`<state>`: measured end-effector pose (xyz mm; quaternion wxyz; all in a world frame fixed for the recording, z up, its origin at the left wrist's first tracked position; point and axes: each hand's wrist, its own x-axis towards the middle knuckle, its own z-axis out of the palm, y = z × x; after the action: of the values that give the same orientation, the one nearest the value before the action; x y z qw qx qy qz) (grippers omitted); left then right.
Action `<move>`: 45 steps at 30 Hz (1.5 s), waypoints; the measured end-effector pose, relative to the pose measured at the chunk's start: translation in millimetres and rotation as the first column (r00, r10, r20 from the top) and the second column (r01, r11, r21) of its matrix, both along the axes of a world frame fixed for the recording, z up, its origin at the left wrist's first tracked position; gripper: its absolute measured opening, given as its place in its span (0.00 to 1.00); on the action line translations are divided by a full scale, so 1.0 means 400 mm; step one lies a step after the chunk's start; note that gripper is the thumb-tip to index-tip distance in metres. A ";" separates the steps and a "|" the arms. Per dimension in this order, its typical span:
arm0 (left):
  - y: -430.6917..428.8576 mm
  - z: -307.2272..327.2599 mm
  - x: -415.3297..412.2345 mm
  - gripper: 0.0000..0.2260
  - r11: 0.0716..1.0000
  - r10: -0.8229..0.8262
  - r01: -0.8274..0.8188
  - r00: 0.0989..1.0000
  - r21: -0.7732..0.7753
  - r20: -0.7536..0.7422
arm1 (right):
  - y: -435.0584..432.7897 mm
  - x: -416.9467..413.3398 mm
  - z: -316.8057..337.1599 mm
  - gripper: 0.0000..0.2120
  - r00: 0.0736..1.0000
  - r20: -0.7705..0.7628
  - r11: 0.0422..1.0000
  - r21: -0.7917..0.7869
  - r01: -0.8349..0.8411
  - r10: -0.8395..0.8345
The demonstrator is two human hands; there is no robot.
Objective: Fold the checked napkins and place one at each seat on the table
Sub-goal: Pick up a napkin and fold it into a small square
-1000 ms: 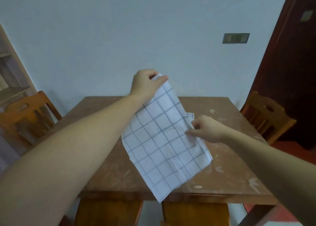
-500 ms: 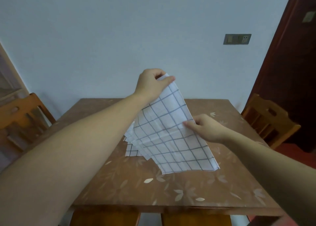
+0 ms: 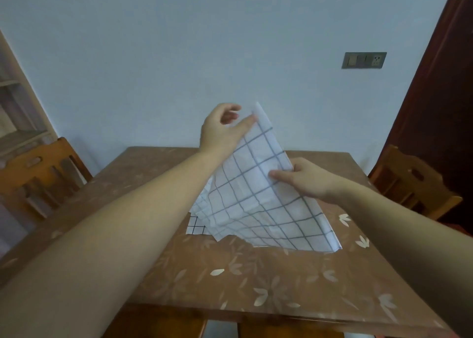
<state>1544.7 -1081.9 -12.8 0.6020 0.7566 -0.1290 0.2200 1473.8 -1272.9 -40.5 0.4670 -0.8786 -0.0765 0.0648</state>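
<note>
**Napkin half in the air, and the top grip looks thin**

The checked napkin (image 3: 256, 202) slopes from just above the middle of the frame down to the table (image 3: 256, 291), where its lower edge lies right of centre. The left hand (image 3: 225, 129) pinches the top corner between thumb and fingertips. The right hand (image 3: 311, 182) pinches the right-hand edge about halfway down.

As I see it, the weak spot is that top pinch. Only the tip of the corner is caught, and the other fingers look loose, so a tug from the right hand could pull it free and drop the cloth in a heap.

The left side bags in soft pleats. If it is folded like that, the edges won't meet and the crease will run crooked.

A second napkin (image 3: 195, 226) with a finer, darker check peeks out below the slack at centre-left. A sweep of the hanging cloth could drag it askew.

The seats are still bare, going by the left chair (image 3: 38, 168) and the right chair (image 3: 414, 184).

A second ago the cloth hung past the near edge of the table – now its lower end sits well in on the top. The second napkin showed as a scrap behind the right hand; it now shows at centre-left. The left hand's fingers have also opened somewhat – the grip was tighter then
</note>
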 end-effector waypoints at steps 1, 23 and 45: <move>0.010 -0.018 -0.007 0.18 0.996 0.047 -0.050 0.998 -0.075 -0.044 | -0.008 -0.007 0.014 0.10 1.000 -0.006 0.999 0.042 0.011 -0.011; 0.090 -0.269 -0.051 0.42 0.914 -0.391 0.170 0.611 -0.369 -0.688 | -0.141 -0.010 -0.106 0.20 0.832 -0.430 0.844 0.242 0.479 -0.350; 0.129 -0.051 -0.140 0.25 0.960 -0.179 0.028 0.825 -0.277 -0.537 | -0.106 -0.067 0.030 0.19 0.896 0.175 0.860 0.402 0.314 -0.409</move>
<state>1488.8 -1030.4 -33.1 0.7173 0.6950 0.0404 -0.0282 1447.2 -1315.3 -28.5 0.6114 -0.7760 0.0210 -0.1532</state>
